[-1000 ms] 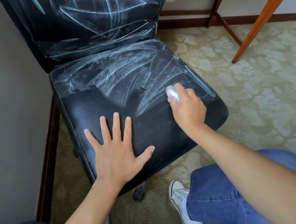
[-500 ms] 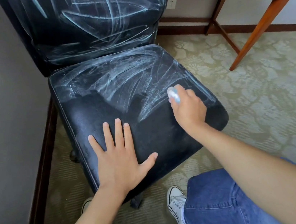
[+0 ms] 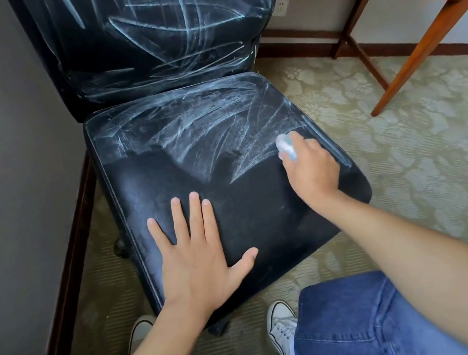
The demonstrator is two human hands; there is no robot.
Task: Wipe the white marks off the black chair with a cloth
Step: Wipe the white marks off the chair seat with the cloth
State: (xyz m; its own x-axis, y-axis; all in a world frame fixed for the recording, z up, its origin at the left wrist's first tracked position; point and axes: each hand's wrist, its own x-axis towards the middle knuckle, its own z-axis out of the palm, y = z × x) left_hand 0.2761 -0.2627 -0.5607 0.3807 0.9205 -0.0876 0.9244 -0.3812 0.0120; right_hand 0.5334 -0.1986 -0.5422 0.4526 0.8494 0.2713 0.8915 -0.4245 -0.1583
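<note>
You are partway through the seat of the black upholstered chair (image 3: 260, 203). Its front half is already dark and clean. The white chalky marks (image 3: 205, 127) cover the rear half of the seat and the whole backrest.

Your right hand (image 3: 310, 168) is curled round a small wadded pale-blue cloth (image 3: 286, 147). It presses the cloth onto the seat near the right edge, right at the boundary between the wiped and unwiped areas. Only a little of the cloth shows above your knuckles.

Your left hand (image 3: 197, 250) lies flat on the front left of the seat, fingers straight and spread, holding nothing. It looks to be bracing the chair.

The step in hand seems to be clearing the marks on the right side of the seat. The next move probably calls for firm strokes away from you, toward the seat's rear edge, working across to the left. Keep the left palm planted, since the chair appears to have a caster underneath and may roll. The backrest is yet to be wiped, and the cloth may need refolding to a clean face.
</note>
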